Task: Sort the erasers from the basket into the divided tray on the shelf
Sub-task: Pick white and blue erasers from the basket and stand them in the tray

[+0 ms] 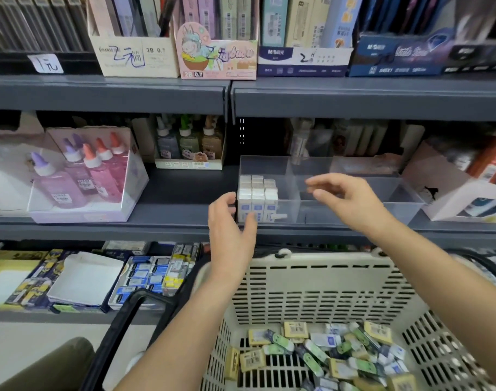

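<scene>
Head view, only one.

Clear divided tray (404, 206) sits on the middle shelf (184, 193), under the upper shelf lip. White erasers (257, 198) stand packed in its far-left compartment, 3 across at the front with more rows behind. Total not countable. 1 more lies flat at the base of the stack, poking right. Compartment count is unclear through the clear walls.

Left hand (230, 227): at the tray's front-left corner, fingers loosely curved, thumb apart, holding nothing. It covers that corner; contact with the wall can't be told.

Right hand (345, 198): over the tray's middle, fingers loosely bent, thumb and forefinger apart, nothing between them. Hand and forearm block the middle front compartments.

Cream basket (325, 292) with black handle (122, 328) is below the shelf, both forearms crossing over it. Loose erasers (334, 359) are piled in its bottom: yellow, green, white and dark wrappers, too jumbled to count.

Around:
- glue bottles (80, 176) in a box left of the tray, about 6, purple and orange caps
- small carton (189, 163) behind, 3 bottles
- 4 display boxes (217, 52) on the upper shelf
- boxed erasers (145, 277) on the lower shelf
</scene>
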